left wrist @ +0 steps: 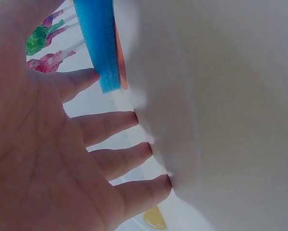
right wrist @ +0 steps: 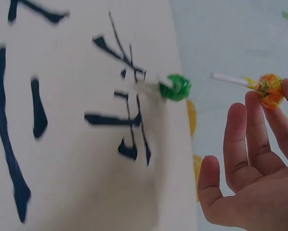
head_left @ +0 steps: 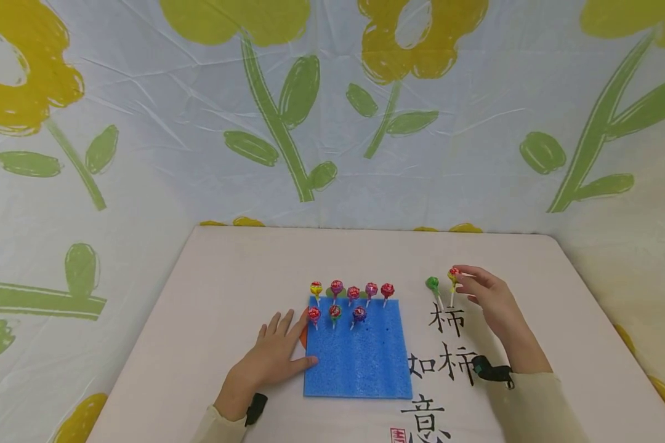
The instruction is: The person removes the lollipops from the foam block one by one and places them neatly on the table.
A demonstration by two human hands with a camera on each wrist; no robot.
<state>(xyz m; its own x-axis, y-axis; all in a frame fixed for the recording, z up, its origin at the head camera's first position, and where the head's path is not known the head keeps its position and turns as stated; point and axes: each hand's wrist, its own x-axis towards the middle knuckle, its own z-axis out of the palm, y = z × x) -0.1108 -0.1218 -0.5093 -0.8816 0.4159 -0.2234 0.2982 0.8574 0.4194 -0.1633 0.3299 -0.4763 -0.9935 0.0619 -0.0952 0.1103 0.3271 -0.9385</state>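
My left hand (head_left: 271, 355) lies with fingers spread on the table at the left side of a blue foam board (head_left: 360, 366). Its thumb rests on the board, and in the left wrist view the index fingertip touches the foam's edge (left wrist: 97, 43). Several wrapped lollipops stand in the foam in two rows, such as a yellow one (head_left: 316, 288) and a purple one (head_left: 359, 314). To the board's right, my right hand (head_left: 493, 301) pinches a yellow-orange lollipop (right wrist: 269, 91) by its head, stick free. A green lollipop (head_left: 433, 283) lies on the table beside it.
Black brush characters (head_left: 447, 319) and a red seal mark (head_left: 398, 435) are on the pale table (head_left: 227, 271). Small holes (head_left: 386, 329) show in the foam. A flower-printed cloth (head_left: 188, 172) hangs behind and around the table. Each wrist wears a black strap.
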